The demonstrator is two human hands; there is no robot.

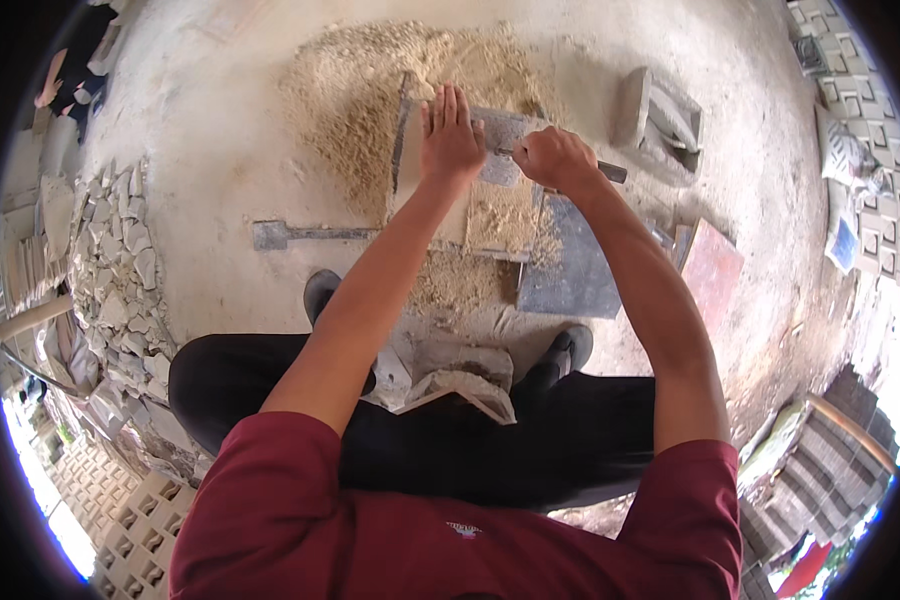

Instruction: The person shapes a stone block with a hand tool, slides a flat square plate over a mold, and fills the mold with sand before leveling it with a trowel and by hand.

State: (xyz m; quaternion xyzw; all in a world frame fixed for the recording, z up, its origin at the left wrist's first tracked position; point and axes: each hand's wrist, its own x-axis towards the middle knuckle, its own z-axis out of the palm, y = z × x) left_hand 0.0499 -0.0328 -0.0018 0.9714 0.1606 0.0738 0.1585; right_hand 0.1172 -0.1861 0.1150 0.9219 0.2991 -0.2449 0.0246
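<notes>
Sand-coloured loose mix is heaped on the floor ahead of me. In its near part lies a low frame or mould with a dark edge, partly hidden. My left hand rests flat on its top, fingers stretched forward. Beside it, my right hand is closed round a flat grey trowel; the dark handle end sticks out past my wrist. The trowel blade lies level, close to my left hand. More mix is spread just nearer to me.
A dark slab and reddish board lie to the right; a grey trough stands beyond. A square-headed tool lies left, near stacked rubble. Patterned blocks line the right. Another person is far left.
</notes>
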